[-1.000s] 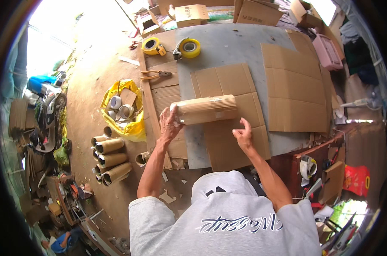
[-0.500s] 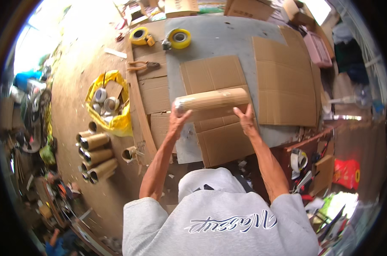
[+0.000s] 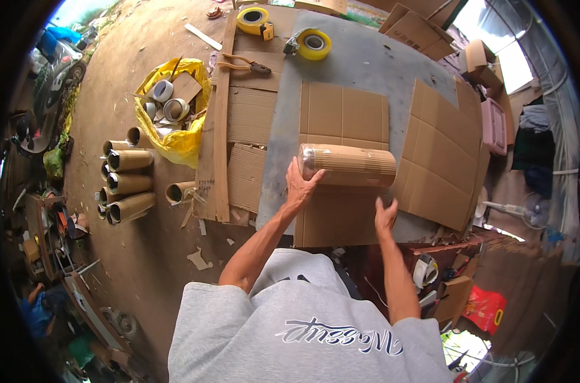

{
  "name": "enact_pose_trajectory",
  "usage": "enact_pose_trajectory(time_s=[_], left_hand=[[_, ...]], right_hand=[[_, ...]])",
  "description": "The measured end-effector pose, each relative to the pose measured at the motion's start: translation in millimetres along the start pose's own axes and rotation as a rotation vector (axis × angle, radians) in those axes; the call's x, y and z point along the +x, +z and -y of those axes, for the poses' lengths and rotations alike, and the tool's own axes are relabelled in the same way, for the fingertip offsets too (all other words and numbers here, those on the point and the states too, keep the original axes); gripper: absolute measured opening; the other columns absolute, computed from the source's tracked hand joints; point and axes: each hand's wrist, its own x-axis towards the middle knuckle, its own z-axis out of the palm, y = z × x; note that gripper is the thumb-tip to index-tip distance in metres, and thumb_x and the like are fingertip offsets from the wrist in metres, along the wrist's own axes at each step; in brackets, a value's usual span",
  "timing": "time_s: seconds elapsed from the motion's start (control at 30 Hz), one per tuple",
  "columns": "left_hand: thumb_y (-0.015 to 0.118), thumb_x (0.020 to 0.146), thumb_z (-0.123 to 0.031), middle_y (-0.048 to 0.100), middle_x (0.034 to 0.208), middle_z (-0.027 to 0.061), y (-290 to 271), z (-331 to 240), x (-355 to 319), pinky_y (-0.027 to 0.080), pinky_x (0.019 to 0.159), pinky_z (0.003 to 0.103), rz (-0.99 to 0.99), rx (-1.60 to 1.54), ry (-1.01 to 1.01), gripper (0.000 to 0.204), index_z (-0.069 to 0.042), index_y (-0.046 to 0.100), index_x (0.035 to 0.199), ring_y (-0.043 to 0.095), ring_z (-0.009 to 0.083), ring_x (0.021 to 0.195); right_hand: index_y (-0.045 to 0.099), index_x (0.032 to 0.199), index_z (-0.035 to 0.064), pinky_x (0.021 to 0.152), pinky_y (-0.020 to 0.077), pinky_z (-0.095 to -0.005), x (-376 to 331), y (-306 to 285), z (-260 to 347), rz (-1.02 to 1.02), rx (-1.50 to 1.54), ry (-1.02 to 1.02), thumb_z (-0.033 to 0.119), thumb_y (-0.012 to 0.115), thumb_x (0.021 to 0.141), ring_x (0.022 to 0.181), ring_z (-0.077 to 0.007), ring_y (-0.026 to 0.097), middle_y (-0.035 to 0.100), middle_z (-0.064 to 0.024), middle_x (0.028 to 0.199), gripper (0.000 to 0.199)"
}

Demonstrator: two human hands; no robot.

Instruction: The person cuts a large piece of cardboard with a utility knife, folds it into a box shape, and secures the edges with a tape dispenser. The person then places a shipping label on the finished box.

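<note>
A corrugated cardboard roll [image 3: 354,165], with shiny clear tape about its left end, lies crosswise over a flat creased cardboard sheet [image 3: 344,115] on the grey tabletop [image 3: 277,131]. My left hand [image 3: 301,185] grips the roll's left end, thumb along the near side. Just short of the roll's right end, my right hand [image 3: 386,216] is off it, thumb and finger apart, slightly blurred. A larger cardboard piece [image 3: 440,159] lies to the right. Toward the far left of the table are a yellow tape roll in a dispenser [image 3: 312,43], a second tape roll [image 3: 253,19] and orange-handled pliers [image 3: 244,63].
A yellow bag [image 3: 188,142] of tape cores and scraps stands on the floor left of the table. Several brown tubes [image 3: 131,183] are stacked near it. A wooden strip [image 3: 222,134] runs along the table's left side. A pink plastic box [image 3: 494,126] stands beyond the right edge.
My right hand has let go of the roll's right end and drawn back toward me. The roll now rests lower on the sheet, still in my left hand. The whole view has shifted.
</note>
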Motion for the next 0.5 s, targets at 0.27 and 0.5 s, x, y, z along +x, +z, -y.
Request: enact_pose_trajectory(time_s=[0.27, 0.5], left_hand=[[0.092, 0.066, -0.043, 0.042, 0.156, 0.0207, -43.1, -65.1, 40.4, 0.029, 0.119, 0.06, 0.282, 0.697, 0.749, 0.106, -0.016, 0.043, 0.156, 0.038, 0.041, 0.146], [0.089, 0.068, -0.037, 0.051, 0.147, 0.0183, -46.1, -81.7, 65.6, 0.038, 0.109, 0.058, 0.495, 0.711, 0.838, 0.088, -0.025, 0.055, 0.149, 0.047, 0.04, 0.135]], right_hand=[[0.056, 0.128, -0.0036, 0.093, 0.0549, -0.052, -153.4, 10.9, 0.5, 0.109, 0.631, 1.041, 0.02, 0.073, 0.096, 0.115, -0.0326, 0.061, 0.061, -0.0249, 0.128, 0.044], [0.067, 0.111, 0.0125, 0.095, 0.0545, -0.0459, -173.4, 30.9, 16.9, 0.201, 0.935, 1.304, 0.023, 0.076, 0.095, 0.105, -0.0241, 0.062, 0.066, -0.0075, 0.108, 0.022]])
